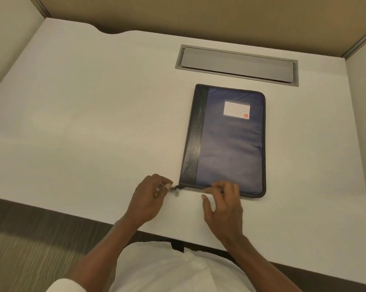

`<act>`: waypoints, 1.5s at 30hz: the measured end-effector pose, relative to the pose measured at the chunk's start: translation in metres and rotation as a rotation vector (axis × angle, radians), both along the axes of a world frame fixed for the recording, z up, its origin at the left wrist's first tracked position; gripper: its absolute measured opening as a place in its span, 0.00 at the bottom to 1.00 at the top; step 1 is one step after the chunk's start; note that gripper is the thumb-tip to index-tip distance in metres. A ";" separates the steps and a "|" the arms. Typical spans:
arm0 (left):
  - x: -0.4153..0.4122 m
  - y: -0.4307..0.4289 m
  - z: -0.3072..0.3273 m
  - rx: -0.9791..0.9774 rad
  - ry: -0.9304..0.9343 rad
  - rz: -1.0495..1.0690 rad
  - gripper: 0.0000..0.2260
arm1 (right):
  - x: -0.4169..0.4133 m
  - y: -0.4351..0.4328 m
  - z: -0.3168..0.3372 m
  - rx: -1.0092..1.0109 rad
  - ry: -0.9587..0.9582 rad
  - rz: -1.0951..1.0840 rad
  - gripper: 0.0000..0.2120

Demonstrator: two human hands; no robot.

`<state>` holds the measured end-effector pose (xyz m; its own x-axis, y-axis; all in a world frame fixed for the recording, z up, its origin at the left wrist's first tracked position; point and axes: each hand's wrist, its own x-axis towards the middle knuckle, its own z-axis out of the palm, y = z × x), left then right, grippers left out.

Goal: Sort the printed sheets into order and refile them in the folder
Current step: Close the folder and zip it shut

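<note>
A blue zipped folder point(230, 142) with a black spine strip and a white label lies closed on the white desk point(83, 123). Its metal zip pull point(177, 190) sits at the near left corner. My left hand point(150, 197) pinches at that zip pull with thumb and fingertips. My right hand point(224, 205) rests its straight fingers on the folder's near edge, holding it down. No printed sheets are in view.
A grey cable-tray flap point(236, 65) is set into the desk behind the folder. Beige partition walls point(198, 13) close the desk at the back and sides. The desk's front edge runs just below my hands.
</note>
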<state>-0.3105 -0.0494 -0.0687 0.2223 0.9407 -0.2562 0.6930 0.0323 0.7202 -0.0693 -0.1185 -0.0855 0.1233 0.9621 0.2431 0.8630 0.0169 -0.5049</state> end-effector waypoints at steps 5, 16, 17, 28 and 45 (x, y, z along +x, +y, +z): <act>0.006 0.005 0.001 -0.017 0.047 -0.169 0.08 | -0.044 0.012 -0.008 -0.095 0.048 0.076 0.15; 0.001 0.006 -0.011 -0.055 0.000 -0.123 0.10 | -0.072 0.020 -0.013 -0.109 -0.149 -0.041 0.14; 0.001 0.007 -0.011 -0.054 0.004 -0.122 0.10 | -0.074 0.020 -0.014 -0.100 -0.162 -0.054 0.14; 0.008 -0.003 -0.011 0.118 0.097 -0.102 0.05 | -0.079 0.008 -0.022 -0.065 -0.081 -0.152 0.13; 0.031 0.001 0.000 0.310 0.348 -0.021 0.17 | -0.016 0.009 -0.010 -0.181 -0.016 -0.296 0.13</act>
